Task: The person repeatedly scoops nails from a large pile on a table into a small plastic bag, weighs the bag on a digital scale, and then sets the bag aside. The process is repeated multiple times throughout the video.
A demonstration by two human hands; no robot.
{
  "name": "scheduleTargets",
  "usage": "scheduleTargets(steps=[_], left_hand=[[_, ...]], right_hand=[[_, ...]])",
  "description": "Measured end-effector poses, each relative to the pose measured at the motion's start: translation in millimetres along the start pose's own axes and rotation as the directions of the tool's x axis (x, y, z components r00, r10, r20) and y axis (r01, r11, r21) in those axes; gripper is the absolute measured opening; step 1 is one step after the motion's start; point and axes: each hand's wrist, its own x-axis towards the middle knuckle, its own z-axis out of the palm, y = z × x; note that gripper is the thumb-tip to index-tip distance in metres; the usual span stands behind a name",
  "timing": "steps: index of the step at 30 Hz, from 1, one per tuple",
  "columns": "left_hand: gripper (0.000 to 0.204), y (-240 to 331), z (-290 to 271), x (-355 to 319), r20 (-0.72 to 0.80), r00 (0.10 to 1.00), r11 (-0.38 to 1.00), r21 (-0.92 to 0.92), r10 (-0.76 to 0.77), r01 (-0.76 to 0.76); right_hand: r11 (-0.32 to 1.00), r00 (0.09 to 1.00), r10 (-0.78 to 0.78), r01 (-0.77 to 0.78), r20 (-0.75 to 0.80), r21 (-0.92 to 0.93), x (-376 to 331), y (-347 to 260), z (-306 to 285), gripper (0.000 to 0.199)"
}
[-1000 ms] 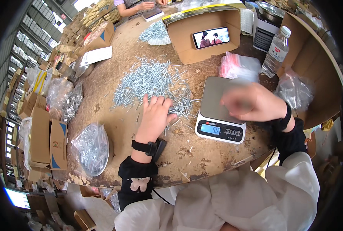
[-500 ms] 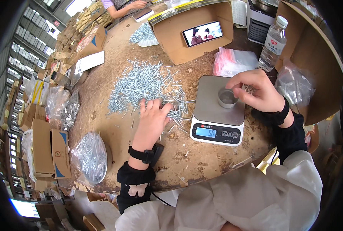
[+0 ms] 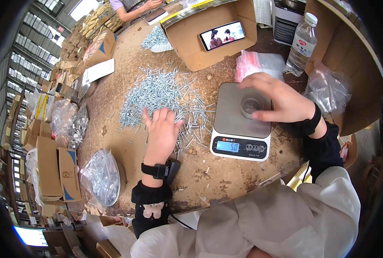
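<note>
Head view: the left hand lies flat on the near edge of the screw pile, fingers spread apart and pressing into loose screws on the round worktop. The right hand hovers over the scale, fingers loosely apart and curled around a small round cup on the pan; whether they actually touch it, I cannot tell. The scale's display is lit, just right of the left hand. Far side, a phone leans in a cardboard box, a bottle stands right, and a bag of screws sits near left.
</note>
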Motion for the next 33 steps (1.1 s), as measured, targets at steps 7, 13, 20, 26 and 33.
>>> scheduleTargets(steps=[7,13,20,26,33], left_hand=[[0.020,28,-24,1,-0.120,0.993,0.967,-0.252,-0.017,-0.014],[0.029,78,-43,5,-0.216,0.973,0.828,-0.527,0.086,-0.190],[0.029,102,-31,5,-0.221,0.972,0.749,-0.629,0.085,-0.208],[0.033,96,-37,5,-0.176,0.971,0.769,-0.595,0.159,-0.234],[0.031,71,-44,-2,-0.268,0.954,0.709,-0.699,-0.135,-0.096]], right_hand=[[0.985,0.983,0.125,-0.139,0.132,0.100,-4,6,24,0.079],[0.972,0.987,0.156,-0.159,0.031,0.173,9,-57,45,0.090],[0.838,0.969,0.237,-0.240,0.069,0.489,7,-68,63,0.100],[0.896,0.978,0.195,-0.149,-0.070,0.418,3,-58,67,0.091],[0.972,0.979,0.201,-0.197,-0.020,0.126,6,-46,51,0.092]])
